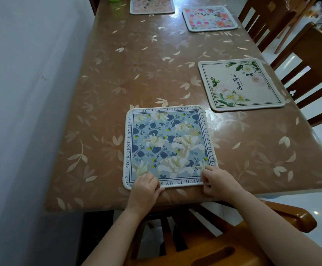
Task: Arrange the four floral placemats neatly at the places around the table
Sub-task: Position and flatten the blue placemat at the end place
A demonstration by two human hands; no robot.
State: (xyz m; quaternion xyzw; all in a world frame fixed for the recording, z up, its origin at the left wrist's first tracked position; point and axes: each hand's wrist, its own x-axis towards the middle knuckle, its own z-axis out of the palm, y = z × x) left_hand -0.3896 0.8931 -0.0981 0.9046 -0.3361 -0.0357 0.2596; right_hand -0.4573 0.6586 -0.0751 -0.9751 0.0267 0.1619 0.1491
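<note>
Both hands, the left hand and right hand, pinch the near edge of the blue mat lying on the worktop just ahead of them; best slide it evenly, squaring its edge to the worktop's.

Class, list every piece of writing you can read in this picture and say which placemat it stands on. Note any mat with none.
"THE SADTHE WITHERED CHERRY", top border of the blue placemat.
"BLOSSOM ARE MY HEATB", its right border, end covered by the right hand.
"YOUR GENTLE SMILE IS", its left border.
"Beau Tiful", on the cream placemat; the small line beneath is unreadable.
The two far pink placemats: no text visible.
</note>
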